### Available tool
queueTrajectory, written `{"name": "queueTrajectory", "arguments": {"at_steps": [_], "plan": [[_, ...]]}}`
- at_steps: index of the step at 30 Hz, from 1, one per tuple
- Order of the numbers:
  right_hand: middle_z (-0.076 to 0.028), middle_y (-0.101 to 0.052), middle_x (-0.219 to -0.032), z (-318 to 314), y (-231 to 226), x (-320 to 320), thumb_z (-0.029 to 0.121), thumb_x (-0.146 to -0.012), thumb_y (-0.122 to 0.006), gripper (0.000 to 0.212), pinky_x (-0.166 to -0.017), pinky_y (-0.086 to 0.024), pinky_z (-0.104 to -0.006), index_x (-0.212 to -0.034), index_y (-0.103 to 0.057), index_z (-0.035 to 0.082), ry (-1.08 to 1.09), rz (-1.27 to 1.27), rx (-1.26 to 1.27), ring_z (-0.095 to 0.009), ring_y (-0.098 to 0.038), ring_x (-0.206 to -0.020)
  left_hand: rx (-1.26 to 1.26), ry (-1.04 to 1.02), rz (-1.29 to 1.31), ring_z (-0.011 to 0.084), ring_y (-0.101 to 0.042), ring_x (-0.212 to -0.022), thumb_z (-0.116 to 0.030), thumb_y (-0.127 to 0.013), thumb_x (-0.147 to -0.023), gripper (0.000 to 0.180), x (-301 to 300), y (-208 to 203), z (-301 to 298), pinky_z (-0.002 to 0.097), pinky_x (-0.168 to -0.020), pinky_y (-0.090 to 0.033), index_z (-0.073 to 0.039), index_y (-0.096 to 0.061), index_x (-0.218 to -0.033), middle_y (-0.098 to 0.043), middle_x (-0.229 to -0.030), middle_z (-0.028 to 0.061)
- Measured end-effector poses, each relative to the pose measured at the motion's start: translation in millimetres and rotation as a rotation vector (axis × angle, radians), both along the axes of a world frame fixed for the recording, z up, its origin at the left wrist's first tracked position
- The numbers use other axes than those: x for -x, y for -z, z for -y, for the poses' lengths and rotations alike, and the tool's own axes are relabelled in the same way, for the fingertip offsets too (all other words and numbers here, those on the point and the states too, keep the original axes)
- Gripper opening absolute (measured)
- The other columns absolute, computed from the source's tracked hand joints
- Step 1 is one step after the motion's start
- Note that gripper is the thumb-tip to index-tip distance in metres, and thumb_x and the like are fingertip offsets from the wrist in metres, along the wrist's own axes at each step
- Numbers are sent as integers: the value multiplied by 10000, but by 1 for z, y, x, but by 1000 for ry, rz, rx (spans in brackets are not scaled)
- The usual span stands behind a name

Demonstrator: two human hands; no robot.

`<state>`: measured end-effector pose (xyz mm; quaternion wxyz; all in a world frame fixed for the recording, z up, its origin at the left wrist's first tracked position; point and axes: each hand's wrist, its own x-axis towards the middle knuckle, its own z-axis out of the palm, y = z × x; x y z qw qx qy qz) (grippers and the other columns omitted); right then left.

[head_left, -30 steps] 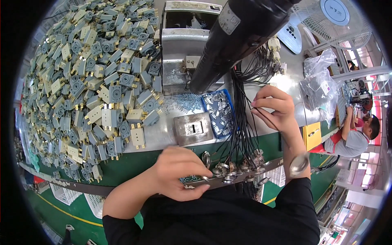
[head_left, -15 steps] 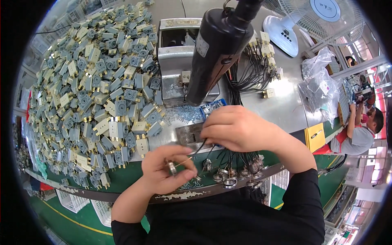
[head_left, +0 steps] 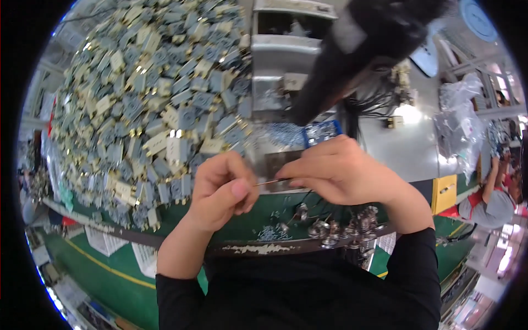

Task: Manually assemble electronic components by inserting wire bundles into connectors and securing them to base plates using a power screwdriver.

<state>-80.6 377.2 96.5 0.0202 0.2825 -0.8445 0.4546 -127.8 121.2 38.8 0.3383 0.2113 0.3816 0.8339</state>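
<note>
A broad heap of grey and cream connector blocks (head_left: 148,104) covers the bench's left. A black hanging tool (head_left: 357,49) looms above. The right hand (head_left: 341,170) and left hand (head_left: 223,190) meet over the bench edge, both pinching a thin wire (head_left: 272,182) between fingertips. Small metal fittings (head_left: 341,225) lie just below.

We see a green-edged workbench (head_left: 275,217) with a shiny metal top (head_left: 410,148) catching bright light at far right. Below the near edge lies a green floor (head_left: 82,258) with a yellow line (head_left: 110,268). At right, another person (head_left: 489,201) sits at a neighbouring station.
</note>
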Motion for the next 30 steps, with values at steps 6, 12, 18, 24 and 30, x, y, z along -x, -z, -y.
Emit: {"name": "queueTrajectory", "arguments": {"at_steps": [6,12,18,24,30], "plan": [[-61,-615,-642,1,-14,-1,104,-797,-838,186,-488,-422,-343,-977,-807,68,37,-65,-107,-213,-583,-534,56,133,55,138,-623,-646,-125,-644,-1021,162,7,-11,-2,250,-588,-467,8,-565,-1067,-664,-778,88],[-29,-521,-576,1,-13,-4,115,-709,-874,203,-453,-357,-320,-899,-819,66,144,-289,-139,-172,-493,-484,333,175,-68,194,-748,-907,-80,-656,-1027,289,8,-8,-5,296,-819,-580,97,-619,-1252,-757,-978,139],[-86,-715,-717,-2,-10,-5,58,-815,-830,118,-497,-453,-319,-922,-792,25,124,52,148,-202,-611,-531,104,155,-71,243,-745,-1048,-70,-602,-1057,344,-4,-8,-10,359,-954,-597,128,-585,-1338,-745,-1115,192],[-75,-713,-746,0,-17,-8,84,-824,-817,96,-518,-452,-315,-878,-765,23,144,191,183,-199,-606,-555,103,126,-28,359,-767,-956,-211,-658,-1039,452,-10,-8,-14,458,-859,-643,173,-594,-1267,-740,-1039,266],[-84,-603,-651,11,-25,-5,122,-775,-829,231,-503,-427,-338,-722,-624,30,50,88,61,-257,-586,-541,236,192,-307,186,-756,-1004,-53,-684,-999,361,-4,-7,-8,310,-862,-594,77,-623,-1331,-774,-1061,148]]}}
